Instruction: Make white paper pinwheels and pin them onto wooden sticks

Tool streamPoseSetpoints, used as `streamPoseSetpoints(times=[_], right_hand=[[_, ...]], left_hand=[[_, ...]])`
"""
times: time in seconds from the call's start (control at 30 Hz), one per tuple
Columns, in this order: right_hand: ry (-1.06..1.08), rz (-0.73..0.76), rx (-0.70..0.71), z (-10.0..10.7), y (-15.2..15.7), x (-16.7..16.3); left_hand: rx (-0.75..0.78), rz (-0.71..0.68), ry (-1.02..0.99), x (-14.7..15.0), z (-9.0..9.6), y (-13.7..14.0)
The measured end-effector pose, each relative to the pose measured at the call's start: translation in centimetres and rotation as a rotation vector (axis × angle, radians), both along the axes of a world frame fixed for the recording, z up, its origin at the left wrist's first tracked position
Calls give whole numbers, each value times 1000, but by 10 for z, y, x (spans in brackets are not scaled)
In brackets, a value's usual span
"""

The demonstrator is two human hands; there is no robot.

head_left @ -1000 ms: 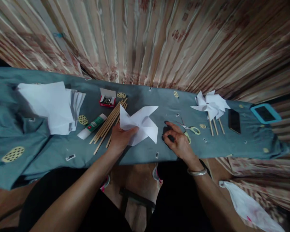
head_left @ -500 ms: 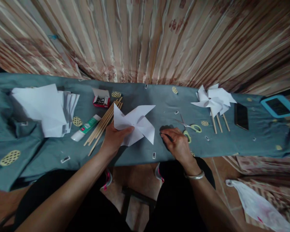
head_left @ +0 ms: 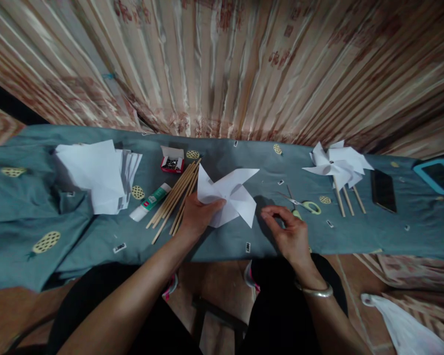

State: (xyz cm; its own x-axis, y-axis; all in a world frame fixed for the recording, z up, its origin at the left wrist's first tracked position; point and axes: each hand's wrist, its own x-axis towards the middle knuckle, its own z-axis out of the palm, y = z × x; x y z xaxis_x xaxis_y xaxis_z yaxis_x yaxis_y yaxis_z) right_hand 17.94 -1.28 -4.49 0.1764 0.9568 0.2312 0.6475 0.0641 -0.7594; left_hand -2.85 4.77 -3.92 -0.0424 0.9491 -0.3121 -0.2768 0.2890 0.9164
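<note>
A white paper pinwheel (head_left: 240,197) is held just above the cloth, its blades folded toward the middle. My left hand (head_left: 200,214) is closed on its left side, with the thumb lying near the centre. To the right of the pinwheel, apart from it, my right hand (head_left: 286,229) has its thumb and forefinger pinched together. Whatever sits between those fingertips is too small to make out. Scissors with light green handles (head_left: 311,207) lie just beyond the right hand. Wooden sticks (head_left: 177,192) lie in a bunch beside the left hand.
A green cloth (head_left: 222,249) covers the table. On the left are a paper stack (head_left: 96,177), a glue stick (head_left: 150,202) and a red box (head_left: 172,160) of small metal pieces. To the right lie pinwheels on sticks (head_left: 336,162), a phone (head_left: 384,191) and a blue-framed tablet (head_left: 438,175).
The whole view has shifted, so the table things appear further right. My left hand keeps its hold on the pinwheel. My right hand stays pinched, turned slightly and a little further from the pinwheel.
</note>
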Motion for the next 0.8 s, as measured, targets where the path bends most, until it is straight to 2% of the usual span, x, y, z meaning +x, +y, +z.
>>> streamPoseSetpoints(times=[0.07, 0.13, 0.3, 0.5, 0.8], right_hand=[[182, -44, 6, 10, -3, -12], [259, 1, 51, 22, -5, -28], [96, 55, 194, 38, -5, -57], [23, 77, 193, 37, -4, -57], [112, 58, 129, 34, -4, -53]], left_hand=[[8, 0, 6, 0, 1, -1], [27, -13, 4, 1, 2, -2], [128, -68, 22, 6, 10, -10], [220, -132, 97, 9, 15, -17], [222, -169, 85, 15, 12, -20]])
